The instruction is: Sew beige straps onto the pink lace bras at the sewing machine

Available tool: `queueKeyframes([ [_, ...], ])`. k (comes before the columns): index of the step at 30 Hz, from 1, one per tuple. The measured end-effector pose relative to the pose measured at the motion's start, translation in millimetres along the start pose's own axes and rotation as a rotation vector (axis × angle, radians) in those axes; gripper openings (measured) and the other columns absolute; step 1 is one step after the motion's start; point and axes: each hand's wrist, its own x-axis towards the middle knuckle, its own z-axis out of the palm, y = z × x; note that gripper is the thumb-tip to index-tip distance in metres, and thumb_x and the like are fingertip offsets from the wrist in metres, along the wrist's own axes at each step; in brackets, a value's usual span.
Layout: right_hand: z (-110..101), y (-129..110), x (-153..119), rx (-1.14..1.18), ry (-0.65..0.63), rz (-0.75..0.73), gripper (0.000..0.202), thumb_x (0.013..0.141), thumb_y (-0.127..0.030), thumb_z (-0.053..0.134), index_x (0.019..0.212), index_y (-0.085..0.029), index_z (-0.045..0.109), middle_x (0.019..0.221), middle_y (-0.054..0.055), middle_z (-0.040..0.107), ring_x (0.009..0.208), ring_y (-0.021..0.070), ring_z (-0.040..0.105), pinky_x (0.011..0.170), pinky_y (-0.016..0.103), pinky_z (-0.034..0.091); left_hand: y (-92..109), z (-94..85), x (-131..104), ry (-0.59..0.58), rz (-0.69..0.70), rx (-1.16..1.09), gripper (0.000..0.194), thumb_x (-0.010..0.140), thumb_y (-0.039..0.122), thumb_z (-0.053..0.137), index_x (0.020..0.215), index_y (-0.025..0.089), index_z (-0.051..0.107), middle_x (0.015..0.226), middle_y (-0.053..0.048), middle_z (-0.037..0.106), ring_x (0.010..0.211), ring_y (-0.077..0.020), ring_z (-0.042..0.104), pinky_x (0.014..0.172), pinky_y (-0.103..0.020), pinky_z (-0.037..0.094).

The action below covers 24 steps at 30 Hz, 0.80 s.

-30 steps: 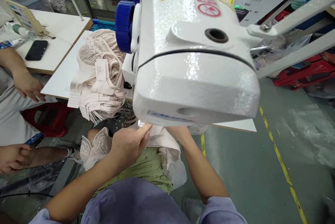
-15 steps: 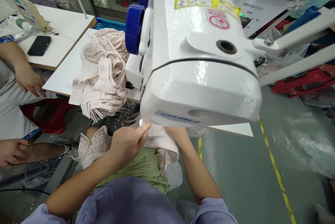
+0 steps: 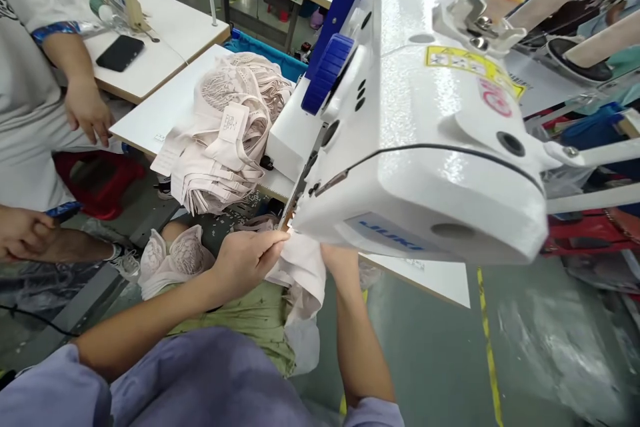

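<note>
A pale pink garment (image 3: 305, 267) hangs from the front of the white sewing machine (image 3: 440, 194), over my lap. My left hand (image 3: 247, 257) is closed, thumb and forefinger pinching the garment's edge beside the needle area. My right hand (image 3: 343, 264) is at the garment's right side, its fingers hidden behind the fabric and the machine head. On the white table to the left lies a pile of beige lace bras (image 3: 225, 140) with a tag on top. Another lace bra (image 3: 177, 257) rests on my lap at the left, near green fabric (image 3: 240, 320).
A person's hand (image 3: 87, 107) rests at the far left, and another hand (image 3: 25, 234) shows below it. A black phone (image 3: 120, 52) lies on the neighbouring table. A red stool (image 3: 100, 180) stands beneath. White thread-stand arms extend at right.
The view has shifted, so the machine appears further right and more of its left side shows. My left hand remains pinched at the garment's edge; my right hand is still partly hidden.
</note>
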Motion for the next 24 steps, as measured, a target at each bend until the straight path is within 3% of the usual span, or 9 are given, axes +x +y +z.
queueKeyframes([
  [18, -14.5, -6.9, 2.4, 0.239, 0.005, 0.173, 0.031, 0.086, -0.032, 0.049, 0.105, -0.018, 0.069, 0.108, 0.012, 0.073, 0.114, 0.0277, 0.061, 0.097, 0.045, 0.052, 10.7, 4.5, 5.1, -0.026, 0.093, 0.063, 0.023, 0.097, 0.024, 0.050, 0.102, 0.019, 0.072, 0.071, 0.000, 0.075, 0.062, -0.0145, 0.070, 0.060, -0.024, 0.048],
  [24, -22.6, -14.3, 4.3, 0.332, 0.066, 0.188, 0.030, 0.088, -0.035, 0.049, 0.105, -0.021, 0.069, 0.106, 0.009, 0.074, 0.112, 0.0269, 0.062, 0.096, 0.044, 0.052, 7.3, 1.6, 2.4, -0.035, 0.090, 0.032, 0.023, 0.097, 0.024, 0.051, 0.103, 0.018, 0.072, 0.090, -0.004, 0.080, 0.075, -0.0162, 0.075, 0.068, -0.024, 0.054],
])
